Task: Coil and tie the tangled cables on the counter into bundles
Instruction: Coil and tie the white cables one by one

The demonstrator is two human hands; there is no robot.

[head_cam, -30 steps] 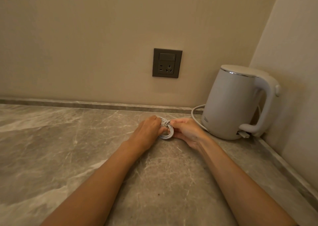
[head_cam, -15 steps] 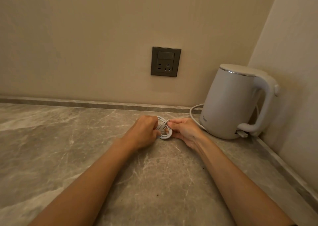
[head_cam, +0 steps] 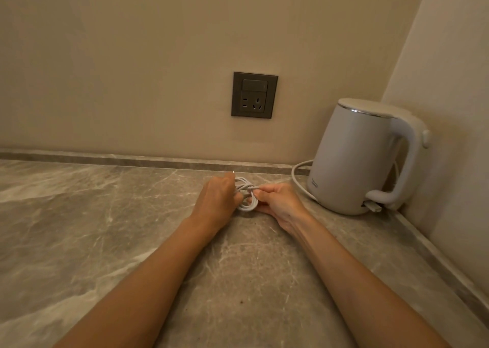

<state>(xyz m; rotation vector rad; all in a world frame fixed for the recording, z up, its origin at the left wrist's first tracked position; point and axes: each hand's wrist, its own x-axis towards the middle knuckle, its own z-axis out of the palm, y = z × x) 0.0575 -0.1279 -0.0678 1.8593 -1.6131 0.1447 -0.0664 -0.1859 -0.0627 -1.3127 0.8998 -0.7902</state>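
Left hand (head_cam: 218, 198) is clamped over the left side of the coil (head_cam: 247, 195), fingers curled shut around its loops, and the small white bundle sits squeezed right between both hands, low over the counter (head_cam: 79, 215). Its long axis looks to run away from the person, pinched at the waist, so the tail wraps crosswise. Right hand (head_cam: 277, 202) pinches a strand at that waist between thumb and fingertips, both hands equally close; the coil looks thin, white, tightly looped, nearly tied.
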